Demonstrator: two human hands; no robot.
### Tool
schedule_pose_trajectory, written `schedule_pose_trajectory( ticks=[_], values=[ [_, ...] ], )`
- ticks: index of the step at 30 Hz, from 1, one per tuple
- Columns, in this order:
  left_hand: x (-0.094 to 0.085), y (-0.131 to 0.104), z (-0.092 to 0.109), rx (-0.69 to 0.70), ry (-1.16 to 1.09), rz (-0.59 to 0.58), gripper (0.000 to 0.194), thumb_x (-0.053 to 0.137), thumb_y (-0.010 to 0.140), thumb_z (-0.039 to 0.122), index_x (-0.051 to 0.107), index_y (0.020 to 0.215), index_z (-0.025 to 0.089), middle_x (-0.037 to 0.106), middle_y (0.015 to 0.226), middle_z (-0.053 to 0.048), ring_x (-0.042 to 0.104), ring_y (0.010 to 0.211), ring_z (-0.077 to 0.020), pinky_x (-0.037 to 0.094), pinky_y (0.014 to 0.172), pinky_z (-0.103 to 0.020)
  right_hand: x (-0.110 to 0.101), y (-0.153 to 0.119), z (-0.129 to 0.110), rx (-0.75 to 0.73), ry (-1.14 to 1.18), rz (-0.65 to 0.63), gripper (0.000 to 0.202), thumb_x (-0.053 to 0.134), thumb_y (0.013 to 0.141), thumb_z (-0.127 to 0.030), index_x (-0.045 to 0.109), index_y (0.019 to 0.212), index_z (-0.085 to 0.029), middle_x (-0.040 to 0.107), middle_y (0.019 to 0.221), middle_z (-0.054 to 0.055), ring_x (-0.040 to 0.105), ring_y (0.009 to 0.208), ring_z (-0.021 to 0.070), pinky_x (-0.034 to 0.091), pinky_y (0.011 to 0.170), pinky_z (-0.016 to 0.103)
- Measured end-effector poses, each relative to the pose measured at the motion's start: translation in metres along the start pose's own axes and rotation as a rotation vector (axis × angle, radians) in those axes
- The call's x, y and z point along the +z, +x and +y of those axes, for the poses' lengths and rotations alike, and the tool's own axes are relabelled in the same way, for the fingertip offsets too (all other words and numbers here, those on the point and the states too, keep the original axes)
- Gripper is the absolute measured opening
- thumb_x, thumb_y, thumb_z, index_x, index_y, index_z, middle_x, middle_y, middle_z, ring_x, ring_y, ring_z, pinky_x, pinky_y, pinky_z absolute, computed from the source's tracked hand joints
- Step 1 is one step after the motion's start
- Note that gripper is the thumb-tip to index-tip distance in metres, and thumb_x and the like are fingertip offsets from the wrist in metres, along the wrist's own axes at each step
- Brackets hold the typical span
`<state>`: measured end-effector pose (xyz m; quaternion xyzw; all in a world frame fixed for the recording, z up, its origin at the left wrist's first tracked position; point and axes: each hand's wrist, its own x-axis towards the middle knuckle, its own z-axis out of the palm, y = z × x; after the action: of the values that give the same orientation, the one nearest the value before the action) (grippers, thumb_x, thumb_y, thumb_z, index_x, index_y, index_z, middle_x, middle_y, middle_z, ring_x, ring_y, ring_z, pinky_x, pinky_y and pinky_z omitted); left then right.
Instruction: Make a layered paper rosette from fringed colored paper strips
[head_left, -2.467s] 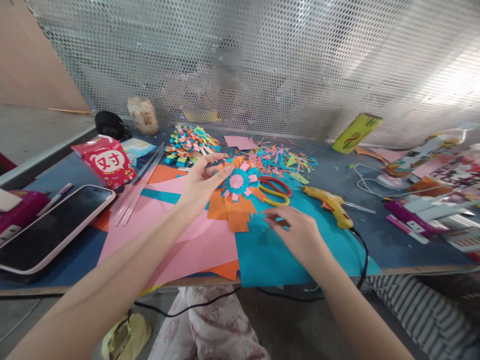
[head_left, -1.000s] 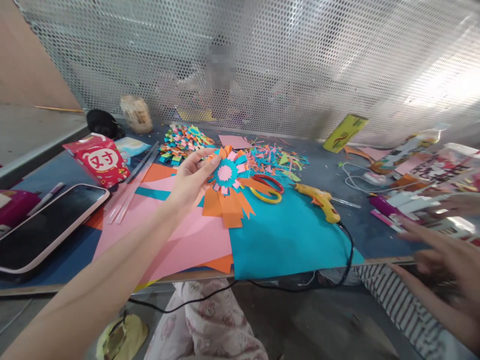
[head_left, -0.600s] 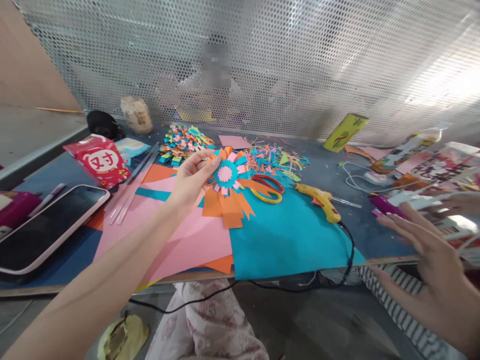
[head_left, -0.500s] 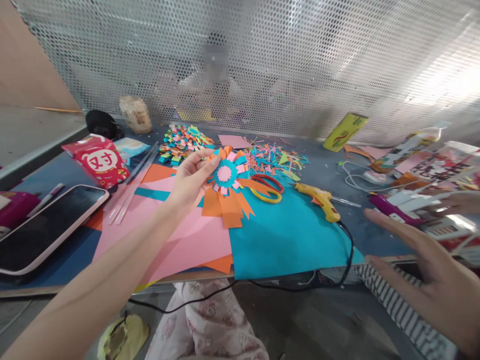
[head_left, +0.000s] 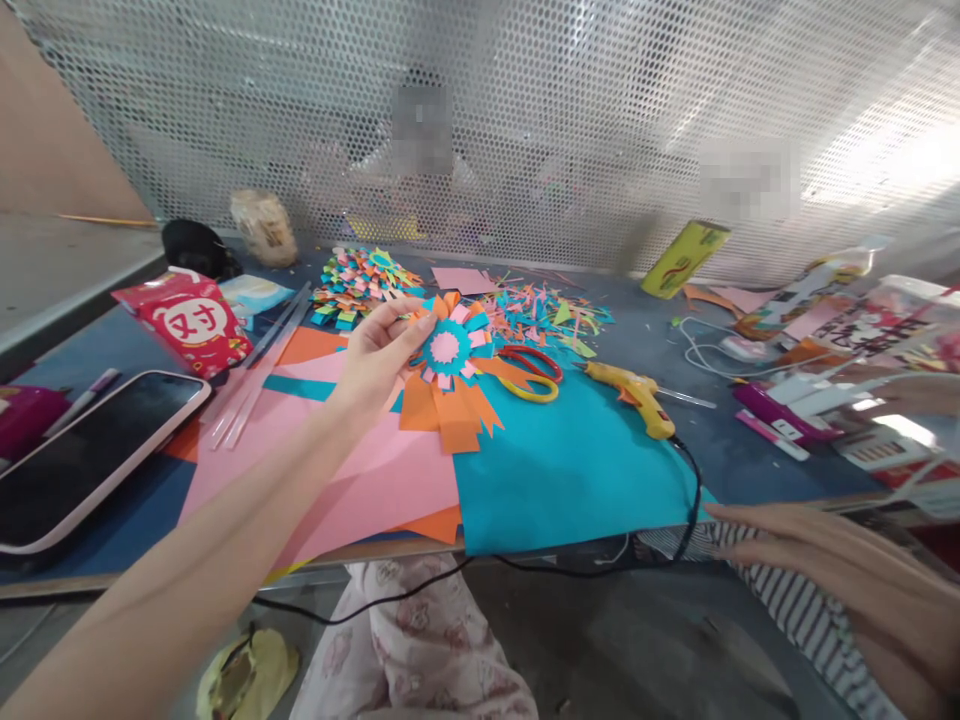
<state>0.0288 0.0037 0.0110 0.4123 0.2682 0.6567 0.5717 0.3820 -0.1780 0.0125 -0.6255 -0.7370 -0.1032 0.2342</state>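
My left hand (head_left: 382, 350) pinches the edge of a round layered paper flower (head_left: 446, 345), with a pink middle, a blue ring and a fringed rim. It is held above a fringed orange paper piece (head_left: 457, 430) and a pink sheet (head_left: 330, 480). At the lower right, my right hand (head_left: 810, 560) is blurred, its fingers stretched out to the left, holding nothing. It is near the table's front edge, over striped fabric (head_left: 802, 620). A blue sheet (head_left: 570, 480) carries red and yellow scissors (head_left: 536, 375) and a yellow glue gun (head_left: 634, 395).
Behind lie fringed paper pieces (head_left: 360, 285) and scraps (head_left: 551, 315). Phone (head_left: 97, 460), red packet (head_left: 187, 318) and clear sticks (head_left: 259, 375) are left. Right are a purple glue gun (head_left: 787, 412), cables and another person's hand (head_left: 915, 400). A black cord (head_left: 577, 575) hangs in front.
My right hand has moved down, and its fingers look closer together. A pink marker beside the purple glue gun is now uncovered. My left hand still holds the flower; the view has shifted slightly.
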Motion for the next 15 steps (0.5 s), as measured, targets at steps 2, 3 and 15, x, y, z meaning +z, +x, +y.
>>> schedule_pose_trajectory(
  ticks=[2,3,15],
  values=[
    [0.000,0.000,0.000,0.000,-0.008,0.006,0.025,0.083,0.060,0.027,0.065,0.077,0.022,0.060,0.057,0.007,0.053,0.043,-0.0068,0.045,0.040,-0.019,-0.013,0.005,-0.004,-0.117,0.082,-0.124,0.033,0.045,0.078,-0.026,0.070,0.064,-0.042,0.075,0.088,0.001,0.067,0.097,0.0261,0.053,0.089,0.044],
    [-0.001,0.000,0.000,0.000,-0.014,0.009,0.026,0.083,0.059,0.027,0.065,0.077,0.022,0.061,0.057,0.007,0.053,0.043,-0.0069,0.045,0.040,-0.019,-0.019,0.007,-0.006,-0.148,0.075,-0.141,0.031,0.047,0.076,-0.024,0.067,0.059,-0.040,0.074,0.085,0.002,0.065,0.101,0.0281,0.048,0.095,0.047],
    [-0.004,0.002,-0.002,0.024,0.015,-0.037,0.029,0.085,0.056,0.030,0.067,0.078,0.023,0.060,0.054,0.006,0.054,0.045,-0.0070,0.044,0.041,-0.017,0.016,-0.031,0.050,0.000,0.037,-0.305,0.029,0.057,0.076,-0.056,0.068,0.102,-0.050,0.073,0.102,0.005,0.067,0.098,0.0314,0.058,0.075,0.046]
  ],
)
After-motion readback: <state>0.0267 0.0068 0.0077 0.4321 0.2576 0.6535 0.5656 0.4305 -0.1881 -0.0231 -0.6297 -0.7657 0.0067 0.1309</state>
